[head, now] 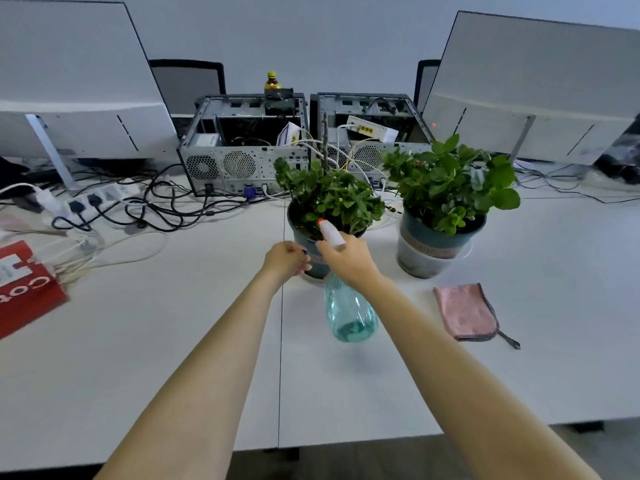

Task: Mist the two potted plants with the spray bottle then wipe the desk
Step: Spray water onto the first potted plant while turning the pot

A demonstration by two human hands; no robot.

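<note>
Your right hand (346, 259) is gripping the clear teal plastic spray bottle (349, 313) at its neck; nearly empty, it is likely handling light.

The spray bottle (349, 313) is clear aqua with a white head and orange-red tip. The left pot (300, 236) and right pot (427, 238) are teal with a pale patterned band — their leaves (332, 199) green. The cloth (464, 311) is pink, edged in dark stitching; the desk (173, 323) white; the box (31, 299) red with white lettering.
</note>
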